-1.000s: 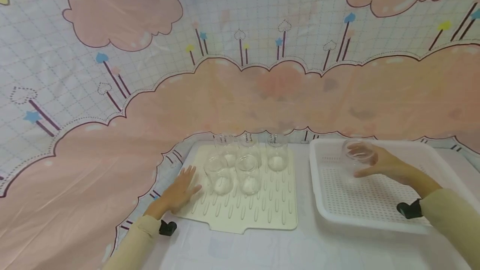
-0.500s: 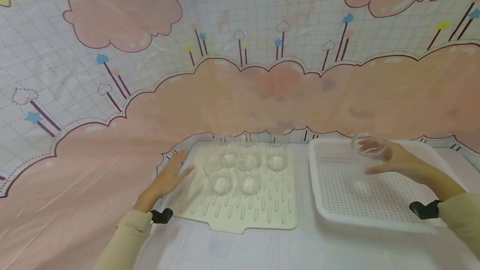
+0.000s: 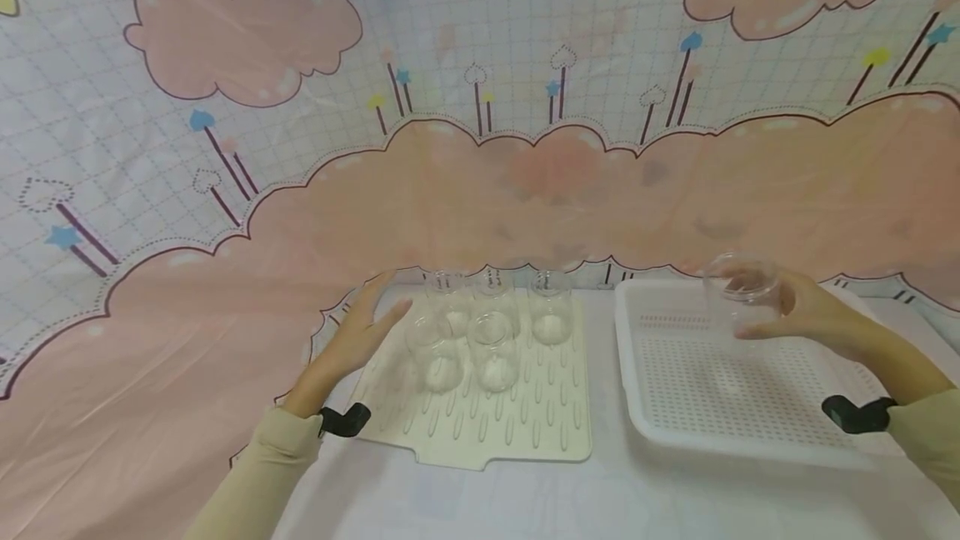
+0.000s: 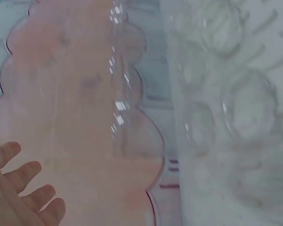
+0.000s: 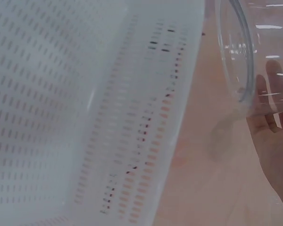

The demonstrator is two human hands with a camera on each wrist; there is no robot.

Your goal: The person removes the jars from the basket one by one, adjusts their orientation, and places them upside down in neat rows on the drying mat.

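In the head view my right hand (image 3: 817, 319) holds a clear glass cup (image 3: 723, 311) above the white basket (image 3: 628, 382). The right wrist view shows the fingers wrapped along the side of this cup (image 5: 273, 42), its rim facing the basket wall. My left hand (image 3: 352, 344) hovers over the left edge of a cream ridged drying mat (image 3: 528, 436), fingers extended and holding nothing. Several clear glass cups stand on that mat, among them a front cup (image 3: 495, 361) and a back right cup (image 3: 551, 315). In the left wrist view the left hand's fingers (image 4: 28, 174) are apart from the blurred cups.
The basket has a perforated floor (image 3: 720, 407) and stands right of the mat on a white tabletop (image 3: 525, 502). Behind the table hangs a patterned curtain (image 3: 525, 190) with pink clouds, close to the back row of cups.
My right hand has raised the cup and shifted slightly right over the basket. The left hand has lifted from the mat's left edge and moved up and away. The cups on the mat stay put.
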